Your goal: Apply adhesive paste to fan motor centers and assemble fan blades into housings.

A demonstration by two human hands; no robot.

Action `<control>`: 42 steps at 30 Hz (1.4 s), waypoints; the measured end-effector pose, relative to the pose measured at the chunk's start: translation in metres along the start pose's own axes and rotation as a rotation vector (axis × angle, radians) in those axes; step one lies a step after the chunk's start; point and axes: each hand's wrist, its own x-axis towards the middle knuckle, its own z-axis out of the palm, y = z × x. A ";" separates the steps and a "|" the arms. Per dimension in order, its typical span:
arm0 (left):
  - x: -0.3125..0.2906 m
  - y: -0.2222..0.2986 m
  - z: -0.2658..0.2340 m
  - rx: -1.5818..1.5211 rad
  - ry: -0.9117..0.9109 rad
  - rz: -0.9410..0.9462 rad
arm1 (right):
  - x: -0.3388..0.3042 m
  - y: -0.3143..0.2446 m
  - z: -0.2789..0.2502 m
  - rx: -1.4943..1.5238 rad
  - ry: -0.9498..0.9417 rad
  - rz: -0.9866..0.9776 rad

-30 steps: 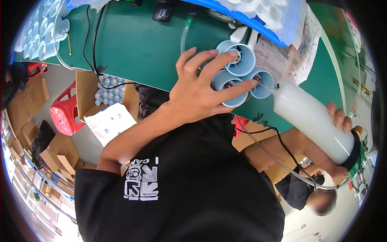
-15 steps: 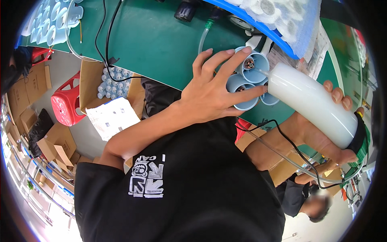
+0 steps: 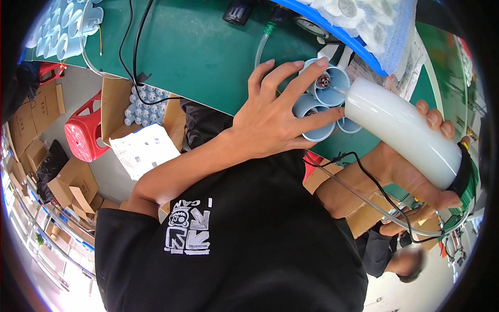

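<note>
Grasping one white cartridge (image 3: 403,134), the right hand (image 3: 410,179) faces at least three blue cups (image 3: 339,78) beneath the spread left hand (image 3: 273,117).

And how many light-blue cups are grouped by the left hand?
3: the upper cup, the lower-left cup and the lower-right cup, partly covered by the white bottle. The left hand may hide more.

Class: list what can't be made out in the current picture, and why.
Head view:
Rightmost blue cup: largely hidden by the white cartridge and left hand.
Nozzle tip: too small to tell what it touches.
Gauge: partly covered by the blue tray.
Upper-left cups: some cut off by the dark rim.
</note>
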 end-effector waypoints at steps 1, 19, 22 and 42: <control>0.001 0.000 -0.001 -0.003 -0.006 -0.005 | -0.001 -0.001 0.001 -0.001 0.000 0.001; 0.000 0.000 -0.002 0.016 -0.016 -0.008 | 0.001 0.000 -0.001 0.026 0.004 -0.009; -0.002 -0.002 -0.003 0.031 -0.023 -0.015 | -0.001 0.003 0.000 0.086 0.006 -0.003; 0.002 -0.005 -0.004 0.003 -0.046 -0.007 | -0.035 -0.104 -0.058 -0.223 0.493 -0.490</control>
